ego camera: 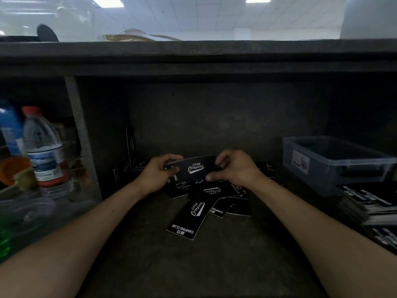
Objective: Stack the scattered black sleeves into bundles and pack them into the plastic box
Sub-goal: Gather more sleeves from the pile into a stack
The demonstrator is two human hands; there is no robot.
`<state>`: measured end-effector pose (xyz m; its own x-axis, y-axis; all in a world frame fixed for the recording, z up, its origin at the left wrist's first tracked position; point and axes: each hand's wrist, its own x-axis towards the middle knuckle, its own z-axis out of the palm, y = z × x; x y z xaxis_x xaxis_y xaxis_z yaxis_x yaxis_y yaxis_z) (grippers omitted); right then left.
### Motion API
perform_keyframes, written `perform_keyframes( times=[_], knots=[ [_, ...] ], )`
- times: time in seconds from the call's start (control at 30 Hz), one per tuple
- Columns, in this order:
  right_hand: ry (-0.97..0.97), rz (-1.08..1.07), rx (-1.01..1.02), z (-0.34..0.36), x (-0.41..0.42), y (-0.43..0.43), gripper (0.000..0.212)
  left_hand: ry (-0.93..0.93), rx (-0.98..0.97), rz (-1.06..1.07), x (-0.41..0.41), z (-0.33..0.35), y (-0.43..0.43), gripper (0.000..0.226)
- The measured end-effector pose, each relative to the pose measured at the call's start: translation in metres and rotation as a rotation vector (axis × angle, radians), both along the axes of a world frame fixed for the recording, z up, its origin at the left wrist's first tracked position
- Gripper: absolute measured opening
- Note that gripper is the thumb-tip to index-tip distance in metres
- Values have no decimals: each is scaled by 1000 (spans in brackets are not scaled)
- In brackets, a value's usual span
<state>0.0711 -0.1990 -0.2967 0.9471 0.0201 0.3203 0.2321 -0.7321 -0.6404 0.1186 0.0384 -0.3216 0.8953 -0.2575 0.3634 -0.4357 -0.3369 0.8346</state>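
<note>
Both hands hold a small bundle of black sleeves [193, 168] with white script lettering, lifted just above the dark work surface. My left hand [158, 175] grips its left end, and my right hand [233, 167] pinches its right end. Below the hands, several loose black sleeves [191, 216] lie scattered and overlapping, one printed "CAMPING CLUB". A few more lean against the back-left wall [130, 147]. The translucent plastic box [335, 164] stands at the right and looks dark inside. Its contents cannot be made out.
Stacks of black sleeves [369, 203] sit at the right edge in front of the box. Left of a grey post [80, 134], a water bottle [43, 147] with a red cap, an orange object [12, 171] and clear plastic items stand. A dark shelf [193, 57] overhangs above.
</note>
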Motion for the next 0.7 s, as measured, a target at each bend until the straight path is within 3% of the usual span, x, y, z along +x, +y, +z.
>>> perform_keyframes(
  times=[0.1,0.2,0.3,0.5,0.63,0.7],
  knots=[
    [346,384,-171,2,-9,0,56,81,-83,9,3,0,2,37],
    [392,418,-270,1,-11,-3,59,109,-64,11,2,1,0,39],
    [337,377,-172,0,-7,-10,54,121,-77,-11,0,1,-1,39],
    [58,169,347,-10,9,-23,33,134,-70,-51,-4,5,-3,40],
    [-69,12,332,-19,19,-23,33,102,-20,-74,-7,5,-4,22],
    [-102,-34,296,-19,21,-23,34,64,29,-70,-7,2,-3,33]
  ],
)
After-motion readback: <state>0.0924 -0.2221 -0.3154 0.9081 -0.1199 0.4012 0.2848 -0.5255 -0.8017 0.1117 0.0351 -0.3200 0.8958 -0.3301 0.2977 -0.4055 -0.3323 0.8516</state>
